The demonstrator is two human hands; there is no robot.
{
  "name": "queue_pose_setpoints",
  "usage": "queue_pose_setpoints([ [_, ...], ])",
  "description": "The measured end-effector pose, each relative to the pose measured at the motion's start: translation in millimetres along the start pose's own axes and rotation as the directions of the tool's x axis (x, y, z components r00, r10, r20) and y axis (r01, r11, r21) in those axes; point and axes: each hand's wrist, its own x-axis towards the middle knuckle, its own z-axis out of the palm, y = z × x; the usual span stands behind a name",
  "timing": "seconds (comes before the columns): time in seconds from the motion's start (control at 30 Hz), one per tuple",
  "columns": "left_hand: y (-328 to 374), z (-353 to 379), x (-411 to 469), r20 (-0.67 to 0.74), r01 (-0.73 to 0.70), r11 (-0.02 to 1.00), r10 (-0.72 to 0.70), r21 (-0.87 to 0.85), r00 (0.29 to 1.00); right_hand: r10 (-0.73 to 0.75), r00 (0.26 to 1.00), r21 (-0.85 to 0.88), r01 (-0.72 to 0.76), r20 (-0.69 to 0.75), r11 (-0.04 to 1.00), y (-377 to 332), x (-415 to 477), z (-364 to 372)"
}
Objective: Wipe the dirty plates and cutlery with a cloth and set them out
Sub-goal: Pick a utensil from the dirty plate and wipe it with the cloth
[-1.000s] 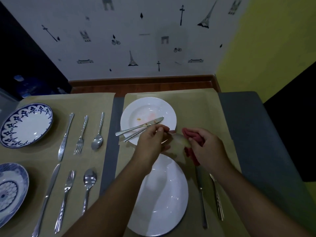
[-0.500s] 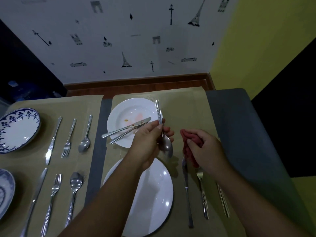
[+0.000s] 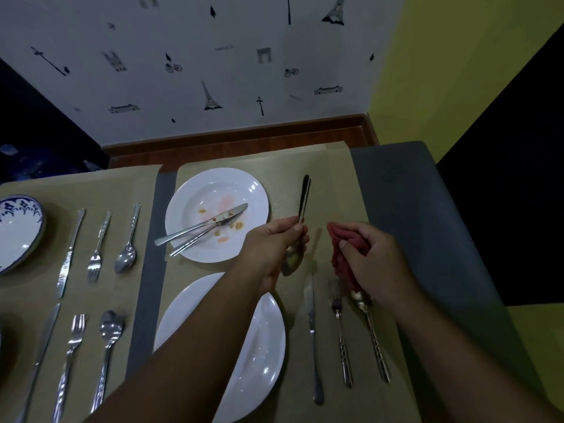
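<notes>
Steel spoon (image 3: 300, 227) in left hand (image 3: 271, 248)

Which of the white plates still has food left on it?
The far white plate, with crumbs, a pinkish smear and a dirty knife and fork lying across it. The near white plate, partly under the left forearm, looks clean.

wall 12 o'clock: white wallpaper with small black landmark prints (image 3: 213, 71) | wall 2 o'clock: plain yellow-green painted wall (image 3: 457, 56) | base: brown wooden skirting board (image 3: 238, 138) | light: dim
</notes>
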Motion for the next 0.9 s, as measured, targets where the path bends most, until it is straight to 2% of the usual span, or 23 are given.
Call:
queue_pose_setpoints([
  [0.13, -6, 22, 13, -0.035, 0.088, 0.995, -0.087, 0.049, 0.996, 0.023, 0.999, -0.023, -0.024, -0.029, 0.999, 8, 8, -15],
  [0.27, -17, 47, 28, -0.059, 0.096, 0.992, -0.092, 0.085, 0.994, 0.018, 0.999, -0.027, -0.019, -0.041, 0.999, 17, 18, -28],
  [0.4, -29, 75, 46, -0.155, 0.059, 0.987, -0.035, 0.151, 0.987, 0.039, 0.997, -0.016, -0.04, -0.06, 0.999, 27, 27, -38],
  [0.57, -40, 95, 74, -0.231, 0.026, 0.93, 0.064, 0.367, 0.971, 0.052, 0.995, -0.086, -0.059, -0.086, 0.995, 37, 34, -48],
  [0.8, -44, 103, 94, -0.193, 0.054, 0.849, 0.057, 0.526, 0.98, 0.07, 0.993, -0.099, -0.08, -0.1, 0.992, 49, 37, -55],
  [0.9, -42, 103, 95, -0.121, -0.021, 0.757, 0.131, 0.653, 0.984, 0.068, 0.993, -0.119, -0.079, -0.094, 0.99, 50, 37, -55],
])
